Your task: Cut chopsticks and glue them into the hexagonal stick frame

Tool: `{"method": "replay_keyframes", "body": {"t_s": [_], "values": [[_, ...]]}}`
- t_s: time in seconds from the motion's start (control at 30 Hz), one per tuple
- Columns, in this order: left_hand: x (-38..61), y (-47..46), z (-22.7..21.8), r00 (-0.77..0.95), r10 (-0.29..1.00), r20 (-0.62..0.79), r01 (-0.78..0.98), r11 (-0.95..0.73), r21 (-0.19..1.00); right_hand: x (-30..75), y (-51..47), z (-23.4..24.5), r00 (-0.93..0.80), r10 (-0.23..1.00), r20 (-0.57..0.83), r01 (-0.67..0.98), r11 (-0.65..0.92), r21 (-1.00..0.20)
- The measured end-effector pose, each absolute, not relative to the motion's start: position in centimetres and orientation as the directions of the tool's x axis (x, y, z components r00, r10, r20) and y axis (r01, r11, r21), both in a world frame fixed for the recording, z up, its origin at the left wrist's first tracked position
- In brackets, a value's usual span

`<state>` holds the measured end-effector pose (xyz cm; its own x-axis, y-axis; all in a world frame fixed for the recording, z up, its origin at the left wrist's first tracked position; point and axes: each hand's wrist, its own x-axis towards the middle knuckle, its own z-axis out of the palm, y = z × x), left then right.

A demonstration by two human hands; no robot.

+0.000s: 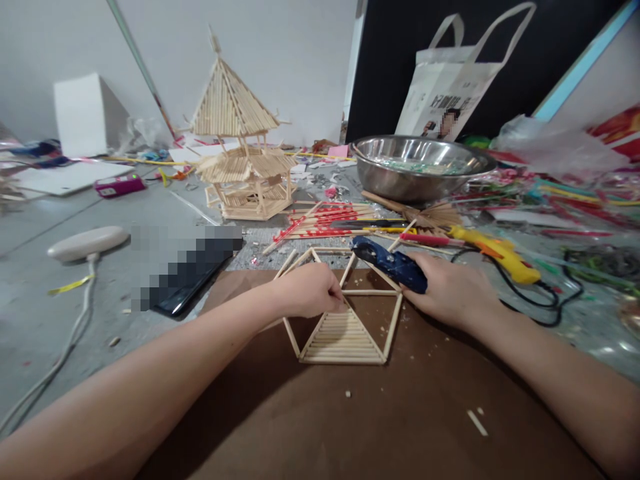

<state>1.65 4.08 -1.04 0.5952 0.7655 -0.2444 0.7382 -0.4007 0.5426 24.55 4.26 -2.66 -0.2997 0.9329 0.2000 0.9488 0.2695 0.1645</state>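
A hexagonal frame of thin wooden sticks [345, 303] lies on a brown board [360, 407]. Its nearest triangle is filled with parallel sticks. My left hand [307, 290] rests over the frame's centre, fingers pinched together on a stick at the tip of the filled triangle. My right hand [450, 290] lies at the frame's right edge, closed round a dark blue glue gun [387, 263] whose nozzle points left over the frame.
A stick-built pagoda model [240, 143] stands behind. A steel bowl [417, 167], a yellow glue gun [495, 253] with black cord, loose red and plain sticks [325, 220], a dark phone [185, 287] and a white bag [453, 83] surround the work.
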Motion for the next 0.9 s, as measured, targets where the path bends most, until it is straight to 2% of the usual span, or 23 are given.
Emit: {"method": "replay_keyframes", "body": {"t_s": [0.3,0.37,0.43,0.53,0.6,0.77,0.9], "values": [[1.6,4.2,-1.5,0.597,0.767,-0.235,0.728,-0.396,0.560,24.5,4.4,-2.7,-0.282,0.943,0.176,0.954,0.257,0.155],[1.7,4.2,-1.5,0.587,0.785,-0.200,0.710,-0.380,0.593,24.5,4.4,-2.6,-0.276,0.940,0.202,0.957,0.249,0.148],[1.8,4.1,-1.3,0.556,0.824,-0.108,0.667,-0.365,0.649,24.5,4.3,-2.5,-0.286,0.925,0.250,0.956,0.257,0.140],[2.0,3.9,-1.0,0.503,0.863,0.048,0.556,-0.365,0.747,24.7,4.3,-2.4,-0.307,0.895,0.323,0.952,0.283,0.120],[2.2,3.7,-0.9,0.483,0.871,0.090,0.469,-0.345,0.813,24.7,4.1,-2.3,-0.332,0.873,0.357,0.943,0.319,0.097],[2.6,3.3,-1.6,0.478,0.877,0.048,0.155,-0.138,0.978,24.3,3.4,-2.0,-0.444,0.826,0.348,0.888,0.459,0.045],[2.8,3.2,-2.0,0.509,0.859,0.056,-0.066,-0.027,0.997,23.9,3.0,-1.8,-0.472,0.820,0.324,0.869,0.494,0.017]]}}
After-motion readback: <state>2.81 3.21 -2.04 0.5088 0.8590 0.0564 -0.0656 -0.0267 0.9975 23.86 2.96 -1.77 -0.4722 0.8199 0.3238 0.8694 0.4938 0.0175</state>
